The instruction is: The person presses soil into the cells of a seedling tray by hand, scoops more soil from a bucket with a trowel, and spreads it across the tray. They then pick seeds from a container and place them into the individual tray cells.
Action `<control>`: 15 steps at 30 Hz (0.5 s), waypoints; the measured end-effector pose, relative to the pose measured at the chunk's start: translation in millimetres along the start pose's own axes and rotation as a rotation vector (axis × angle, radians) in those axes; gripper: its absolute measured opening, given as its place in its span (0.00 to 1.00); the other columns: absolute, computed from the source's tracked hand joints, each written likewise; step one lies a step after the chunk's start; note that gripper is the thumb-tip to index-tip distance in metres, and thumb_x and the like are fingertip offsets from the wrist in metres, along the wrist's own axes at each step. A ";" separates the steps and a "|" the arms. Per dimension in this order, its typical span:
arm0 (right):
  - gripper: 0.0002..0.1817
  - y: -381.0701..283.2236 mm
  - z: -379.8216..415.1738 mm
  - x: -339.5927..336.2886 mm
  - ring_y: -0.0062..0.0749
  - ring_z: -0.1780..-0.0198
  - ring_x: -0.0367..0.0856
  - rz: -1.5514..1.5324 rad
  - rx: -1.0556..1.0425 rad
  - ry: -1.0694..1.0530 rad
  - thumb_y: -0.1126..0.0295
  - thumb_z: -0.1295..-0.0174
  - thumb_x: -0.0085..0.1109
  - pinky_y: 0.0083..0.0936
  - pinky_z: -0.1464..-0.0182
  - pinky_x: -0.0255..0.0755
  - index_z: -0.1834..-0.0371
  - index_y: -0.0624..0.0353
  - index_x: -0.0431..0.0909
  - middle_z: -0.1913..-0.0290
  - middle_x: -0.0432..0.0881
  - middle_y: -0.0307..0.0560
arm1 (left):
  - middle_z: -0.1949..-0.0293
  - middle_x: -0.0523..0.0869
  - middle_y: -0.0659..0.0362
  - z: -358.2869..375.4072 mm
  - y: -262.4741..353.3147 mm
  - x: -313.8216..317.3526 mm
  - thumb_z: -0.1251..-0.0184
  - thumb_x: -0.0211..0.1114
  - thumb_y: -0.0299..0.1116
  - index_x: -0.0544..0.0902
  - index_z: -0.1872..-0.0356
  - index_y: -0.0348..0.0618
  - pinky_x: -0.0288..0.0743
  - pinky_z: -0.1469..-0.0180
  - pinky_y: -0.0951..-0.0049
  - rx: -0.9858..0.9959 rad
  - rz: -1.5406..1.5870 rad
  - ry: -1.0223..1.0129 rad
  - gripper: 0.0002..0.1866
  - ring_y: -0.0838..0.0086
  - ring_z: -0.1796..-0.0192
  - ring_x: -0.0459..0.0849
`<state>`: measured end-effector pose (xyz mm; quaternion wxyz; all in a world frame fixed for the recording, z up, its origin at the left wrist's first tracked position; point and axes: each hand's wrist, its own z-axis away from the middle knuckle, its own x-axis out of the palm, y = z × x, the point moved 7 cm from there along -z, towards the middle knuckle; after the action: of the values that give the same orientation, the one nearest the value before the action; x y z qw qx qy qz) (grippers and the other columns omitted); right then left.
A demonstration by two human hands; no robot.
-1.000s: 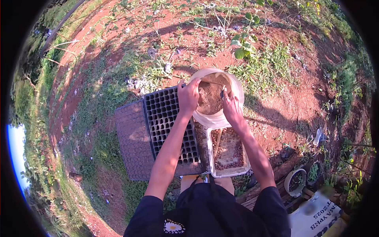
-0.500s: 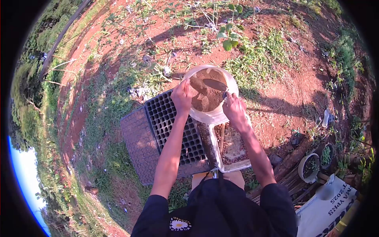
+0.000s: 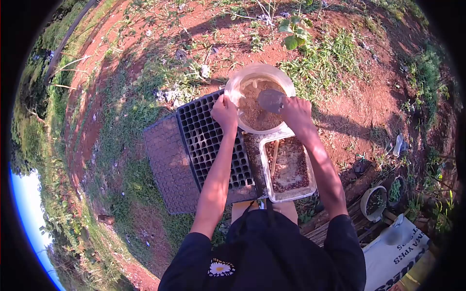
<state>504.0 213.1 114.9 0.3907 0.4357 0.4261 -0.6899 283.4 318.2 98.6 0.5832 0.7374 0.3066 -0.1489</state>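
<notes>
A whitish translucent bucket (image 3: pixel 286 80) holds loose brown soil (image 3: pixel 252 109). My left hand (image 3: pixel 225 114) is closed on the bucket's left rim. In my right hand (image 3: pixel 297 115), closed at the bucket's right side, is a trowel; its handle is hidden by my fingers. The grey trowel blade (image 3: pixel 271 100) lies over the soil, pointing left. Below my left hand, a black seedling tray (image 3: pixel 208 138) shows rows of open cells. Beneath my right forearm stands a white plastic basket (image 3: pixel 291 198) with small reddish-brown pieces and a wooden stick (image 3: pixel 274 157) inside.
A second tray (image 3: pixel 167 165), its cells filled with soil, lies left of the black one. To the lower right are pots (image 3: pixel 374 203), logs and a printed white sack (image 3: pixel 395 254). Grass and red earth surround the work, with a leafy plant (image 3: pixel 293 34) beyond the bucket.
The trowel blade has turned, now showing a broader, lighter face. Soil in the bucket looks more level. My right hand has moved up along the rim, and the whole view has shifted slightly.
</notes>
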 end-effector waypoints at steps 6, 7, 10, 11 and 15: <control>0.17 -26.5 -11.2 5.5 0.41 0.50 0.80 0.066 -0.217 0.237 0.60 0.33 0.60 0.44 0.44 0.68 0.49 0.61 0.78 0.58 0.82 0.52 | 0.79 0.81 0.46 7.6 -15.2 -2.4 0.29 0.55 0.38 0.81 0.66 0.31 0.71 0.69 0.63 -0.090 0.079 0.012 0.17 0.65 0.77 0.83; 0.17 -31.1 -15.4 4.3 0.41 0.50 0.80 0.068 -0.228 0.239 0.60 0.33 0.60 0.44 0.44 0.68 0.49 0.61 0.78 0.58 0.82 0.52 | 0.79 0.81 0.46 6.7 -19.1 -0.6 0.29 0.55 0.38 0.81 0.66 0.31 0.71 0.69 0.63 -0.092 0.079 0.023 0.17 0.65 0.77 0.83; 0.15 -45.5 -27.5 16.8 0.42 0.49 0.80 0.001 -0.197 0.040 0.62 0.30 0.53 0.45 0.43 0.68 0.48 0.61 0.77 0.57 0.82 0.52 | 0.74 0.85 0.46 8.2 -26.3 1.4 0.28 0.56 0.38 0.84 0.59 0.32 0.75 0.65 0.64 -0.119 0.076 0.039 0.17 0.64 0.71 0.87; 0.14 -50.9 -30.8 18.0 0.42 0.49 0.80 0.016 -0.171 0.036 0.64 0.30 0.52 0.45 0.43 0.68 0.49 0.60 0.77 0.57 0.82 0.52 | 0.74 0.85 0.46 8.1 -27.4 1.2 0.28 0.56 0.38 0.84 0.59 0.32 0.75 0.65 0.64 -0.121 0.078 0.045 0.17 0.64 0.71 0.87; 0.12 -58.0 -37.0 33.0 0.39 0.50 0.82 0.072 -0.130 0.080 0.65 0.32 0.51 0.38 0.45 0.71 0.53 0.55 0.82 0.55 0.84 0.50 | 0.73 0.86 0.45 9.4 -22.3 -1.6 0.27 0.58 0.36 0.84 0.58 0.30 0.75 0.64 0.67 -0.108 0.088 0.015 0.16 0.66 0.69 0.88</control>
<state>450.8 261.2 88.9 0.4257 0.4515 0.4692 -0.6283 269.5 311.8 79.8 0.6258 0.7188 0.2856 -0.1008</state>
